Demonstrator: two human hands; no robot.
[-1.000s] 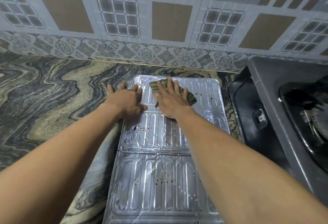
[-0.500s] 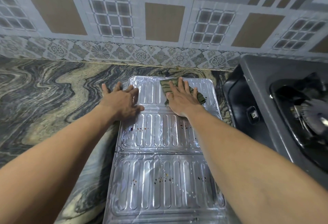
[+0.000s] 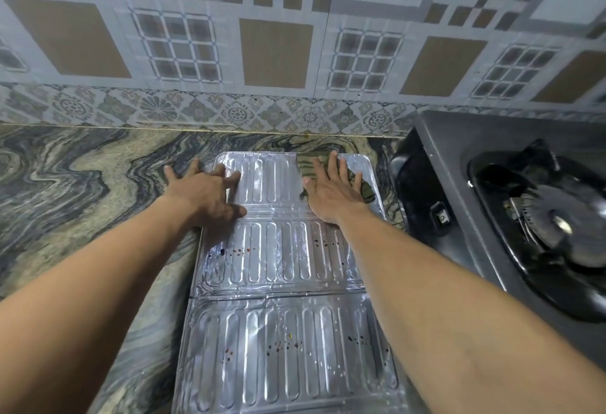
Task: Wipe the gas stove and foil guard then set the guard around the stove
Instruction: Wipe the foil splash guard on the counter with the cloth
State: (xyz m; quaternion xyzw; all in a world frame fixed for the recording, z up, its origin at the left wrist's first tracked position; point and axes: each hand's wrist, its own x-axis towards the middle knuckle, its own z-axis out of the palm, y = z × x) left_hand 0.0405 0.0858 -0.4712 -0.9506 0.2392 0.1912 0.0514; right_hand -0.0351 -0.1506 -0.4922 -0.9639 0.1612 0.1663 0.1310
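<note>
So the right hand [image 3: 331,190] has slid the green cloth [image 3: 307,164] further right, now at the far right corner of the foil guard [image 3: 278,249], fingers straight and pressing flat on it. The left hand [image 3: 205,192] stays spread flat on the guard's left edge (half on the marble counter [image 3: 65,184]). The guard lies flat mid-frame, black gas stove [image 3: 459,167] just beside it at right; the right forearm covers its lower right corner.

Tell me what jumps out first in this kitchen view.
The shiny ribbed foil guard lies flat on the swirled marble counter, speckled with small dark spots. The right hand presses a green cloth onto its far right corner, while the left hand rests flat on its left edge. A black gas stove stands just to the right.
</note>
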